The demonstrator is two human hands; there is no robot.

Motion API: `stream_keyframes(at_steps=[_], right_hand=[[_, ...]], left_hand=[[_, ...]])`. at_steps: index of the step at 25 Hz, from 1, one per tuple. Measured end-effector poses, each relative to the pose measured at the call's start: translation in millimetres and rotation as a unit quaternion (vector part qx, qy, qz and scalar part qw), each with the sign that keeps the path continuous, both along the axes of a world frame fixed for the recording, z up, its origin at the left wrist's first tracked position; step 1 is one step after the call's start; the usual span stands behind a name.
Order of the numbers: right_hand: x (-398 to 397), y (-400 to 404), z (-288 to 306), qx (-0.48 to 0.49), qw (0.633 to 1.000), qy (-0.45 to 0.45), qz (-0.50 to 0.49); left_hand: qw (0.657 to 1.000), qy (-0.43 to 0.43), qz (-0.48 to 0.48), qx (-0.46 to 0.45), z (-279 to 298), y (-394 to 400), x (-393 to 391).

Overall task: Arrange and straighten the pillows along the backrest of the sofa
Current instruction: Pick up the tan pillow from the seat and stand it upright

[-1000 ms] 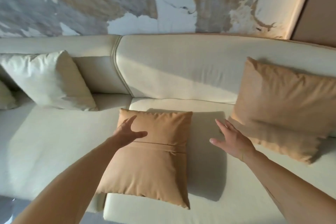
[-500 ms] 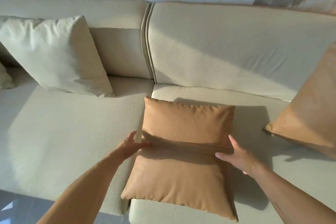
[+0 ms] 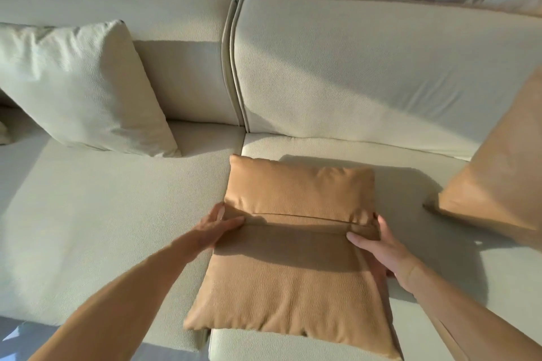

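Wall: peeling, patchy plaster above the sofa (image 3: pixel 88 214), cream, lit by low slanting sun.
Backrest (image 3: pixel 366 73): two cream sections, seam between them; stretch behind the flat pillow bare.
Tan pillow (image 3: pixel 293 258): flat on the seat, well short of the backrest, near edge hanging over the front of the seat; closure seam facing up.
Left hand (image 3: pixel 217 226): pressed to the pillow's left edge at the seam line, fingers partly curled, thumb on top.
Right hand (image 3: pixel 378 246): clasping the right edge opposite, thumb on top, fingers tucked beneath.
Handling, judged: soft, light, floppy; likely to sag if lifted by one corner, so both side edges the better hold; seam side probably best turned to the back.
Cream pillow (image 3: pixel 82 91): leaning on the left backrest, tilted.
Second tan pillow (image 3: pixel 498 173): leaning at right, cut by the frame edge.
Obstruction: none visible between pillow and backrest.
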State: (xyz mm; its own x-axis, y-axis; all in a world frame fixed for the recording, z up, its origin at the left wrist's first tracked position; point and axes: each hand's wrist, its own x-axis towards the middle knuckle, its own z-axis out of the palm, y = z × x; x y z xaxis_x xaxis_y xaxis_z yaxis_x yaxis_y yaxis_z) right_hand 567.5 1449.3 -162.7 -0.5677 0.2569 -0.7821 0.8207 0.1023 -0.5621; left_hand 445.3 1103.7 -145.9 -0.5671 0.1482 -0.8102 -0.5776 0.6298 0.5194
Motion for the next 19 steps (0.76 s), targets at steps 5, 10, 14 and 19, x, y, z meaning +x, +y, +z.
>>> stream_keyframes(at_steps=[5, 10, 14, 19], right_hand=[[-34.5, 0.2, 59.4, 0.064, 0.997, 0.010, 0.042], [-73.0, -18.1, 109.5, 0.067, 0.984, 0.037, 0.158], [-93.9, -56.6, 152.6, 0.029, 0.956, 0.138, 0.256], [-108.7, -63.0, 227.6, -0.062, 0.927, 0.210, 0.304]], left_hand=[[0.997, 0.050, -0.052, -0.005, 69.6, -2.3, -30.2], [0.985, 0.165, -0.003, -0.055, 127.7, 9.9, -55.4], [0.973, 0.215, 0.018, -0.076, 171.3, 36.9, -75.7], [0.956, 0.254, 0.004, -0.146, 221.7, 97.6, -87.0]])
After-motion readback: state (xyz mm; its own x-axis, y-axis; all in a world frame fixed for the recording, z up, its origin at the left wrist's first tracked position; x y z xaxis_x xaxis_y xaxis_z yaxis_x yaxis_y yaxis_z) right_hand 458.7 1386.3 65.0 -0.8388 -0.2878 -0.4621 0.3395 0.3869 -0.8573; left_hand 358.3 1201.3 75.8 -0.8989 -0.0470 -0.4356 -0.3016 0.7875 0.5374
